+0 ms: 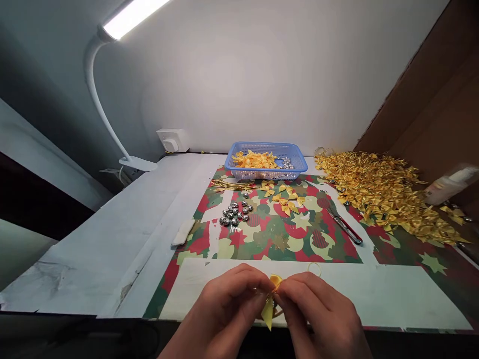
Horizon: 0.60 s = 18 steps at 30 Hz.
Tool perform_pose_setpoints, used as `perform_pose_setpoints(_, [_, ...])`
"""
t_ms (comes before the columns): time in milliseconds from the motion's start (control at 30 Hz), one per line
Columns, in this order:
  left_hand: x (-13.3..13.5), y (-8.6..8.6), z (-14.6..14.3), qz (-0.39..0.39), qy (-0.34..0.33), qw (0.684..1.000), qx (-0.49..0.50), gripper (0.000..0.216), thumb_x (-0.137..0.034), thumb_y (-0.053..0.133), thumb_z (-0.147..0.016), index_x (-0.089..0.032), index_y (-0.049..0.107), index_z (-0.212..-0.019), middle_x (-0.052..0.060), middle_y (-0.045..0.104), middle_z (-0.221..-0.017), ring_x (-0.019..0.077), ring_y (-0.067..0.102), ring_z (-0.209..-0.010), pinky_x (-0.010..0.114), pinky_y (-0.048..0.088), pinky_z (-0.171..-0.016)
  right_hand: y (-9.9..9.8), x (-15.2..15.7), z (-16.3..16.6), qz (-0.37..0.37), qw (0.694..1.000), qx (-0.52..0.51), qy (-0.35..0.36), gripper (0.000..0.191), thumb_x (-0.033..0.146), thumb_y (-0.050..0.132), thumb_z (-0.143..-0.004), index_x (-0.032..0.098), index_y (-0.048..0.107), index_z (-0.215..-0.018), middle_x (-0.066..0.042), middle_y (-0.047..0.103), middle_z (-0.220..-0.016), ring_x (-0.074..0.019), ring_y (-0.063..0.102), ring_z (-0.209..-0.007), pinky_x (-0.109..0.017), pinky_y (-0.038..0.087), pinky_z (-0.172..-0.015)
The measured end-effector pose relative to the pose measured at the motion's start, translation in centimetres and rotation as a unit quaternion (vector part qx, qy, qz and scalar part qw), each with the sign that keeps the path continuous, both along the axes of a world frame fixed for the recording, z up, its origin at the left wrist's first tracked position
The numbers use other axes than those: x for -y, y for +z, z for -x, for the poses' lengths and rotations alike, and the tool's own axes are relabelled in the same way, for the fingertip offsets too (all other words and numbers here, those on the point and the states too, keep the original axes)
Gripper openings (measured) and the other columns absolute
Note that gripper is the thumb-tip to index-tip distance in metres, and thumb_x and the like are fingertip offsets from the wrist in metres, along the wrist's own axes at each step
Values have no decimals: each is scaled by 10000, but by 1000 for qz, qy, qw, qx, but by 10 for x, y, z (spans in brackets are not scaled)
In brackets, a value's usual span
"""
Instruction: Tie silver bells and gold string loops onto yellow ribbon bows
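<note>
Your left hand (pixel 224 311) and right hand (pixel 320 311) met at the near edge of the table, over a white sheet (pixel 374 294) laid on star-patterned wrapping paper (pixel 295 234). A small yellow ribbon bow (pixel 269 309) sat between them, pinched from both sides: its loop showed just above the fingertips (pixel 262 287) of both hands, and one tail hung below them, pointing toward you. Both hands were clenched on the bow, thumbs and forefingers pressed against it. A thin gold cord loop (pixel 315 268) lay on the sheet just beyond your right hand. At the far side of the paper stood a blue plastic basket (pixel 265 175); it held a heap of yellow bows (pixel 254 159) on its left and a smaller cluster of silver bells (pixel 286 162) on its right. Loose silver bells (pixel 235 213) and a few scattered bows (pixel 286 199) lay on the paper in front of the basket. A large pile of gold bows (pixel 389 194) spread across the table to the right.
</note>
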<state>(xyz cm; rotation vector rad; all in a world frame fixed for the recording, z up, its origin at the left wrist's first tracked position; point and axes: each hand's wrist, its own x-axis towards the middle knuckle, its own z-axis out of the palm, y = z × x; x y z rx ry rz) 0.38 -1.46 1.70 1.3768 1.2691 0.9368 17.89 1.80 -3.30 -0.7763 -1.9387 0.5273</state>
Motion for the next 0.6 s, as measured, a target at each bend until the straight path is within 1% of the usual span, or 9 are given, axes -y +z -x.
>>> perform_pose_setpoints(67, [2, -1, 0, 4, 7, 1000, 18, 120, -223, 582, -912, -241, 687, -967, 22, 651, -914, 187, 639, -802, 270, 555, -721, 1, 1, 0, -11, 1000, 3, -3, 141, 44, 557, -909, 173, 613, -908, -28, 629, -779, -126, 564, -656, -235, 449, -585])
perform_pose_setpoints(167, [7, -3, -1, 9, 31, 999, 31, 206, -168, 625, -862, -275, 680, -1028, 13, 696, -945, 200, 688, -844, 281, 590, -761, 3, 2, 1, -34, 999, 3, -13, 142, 27, 578, -894, 164, 616, -896, -33, 635, -764, -123, 570, -642, -228, 456, -569])
perform_pose_setpoints(233, [9, -5, -2, 6, 59, 998, 11, 236, -162, 621, -858, -298, 666, -1046, 1, 732, -959, 210, 711, -899, 289, 592, -818, 4, 3, 2, -48, 999, 8, -20, 137, 24, 601, -882, 159, 618, -890, -39, 641, -758, -126, 579, -634, -227, 462, -559])
perform_pose_setpoints(300, [10, -6, -3, -9, 75, 997, -19, 225, -167, 617, -857, -311, 664, -1022, -19, 744, -945, 199, 721, -893, 277, 590, -830, 6, 4, 2, -61, 998, 18, -29, 134, 24, 617, -872, 157, 614, -882, -39, 643, -749, -125, 579, -618, -228, 464, -548])
perform_pose_setpoints(400, [10, -7, -2, -49, 69, 994, -66, 171, -174, 614, -864, -303, 651, -969, -39, 726, -879, 171, 710, -814, 239, 585, -765, 8, 5, 2, -73, 996, 26, -39, 127, 32, 618, -875, 158, 603, -883, -37, 644, -738, -123, 578, -606, -227, 463, -534])
perform_pose_setpoints(467, [10, -7, -1, -74, 61, 991, -94, 133, -181, 618, -875, -291, 634, -948, -44, 702, -840, 154, 684, -763, 219, 567, -714, 8, 5, 3, -68, 997, 28, -37, 118, 44, 609, -885, 162, 600, -886, -35, 639, -733, -122, 575, -600, -226, 455, -523])
perform_pose_setpoints(533, [9, -6, -1, -86, 59, 988, -111, 92, -193, 616, -889, -280, 624, -917, -51, 674, -797, 137, 652, -710, 206, 540, -675, 7, 5, 3, -58, 997, 26, -37, 108, 59, 604, -894, 166, 601, -886, -36, 637, -736, -123, 572, -596, -224, 448, -515])
perform_pose_setpoints(600, [9, -5, -2, -83, 59, 988, -115, 72, -215, 594, -912, -273, 619, -876, -55, 650, -764, 127, 627, -672, 201, 516, -632, 5, 6, 4, -47, 998, 15, -34, 107, 59, 598, -897, 166, 605, -896, -40, 639, -748, -125, 578, -607, -222, 456, -530])
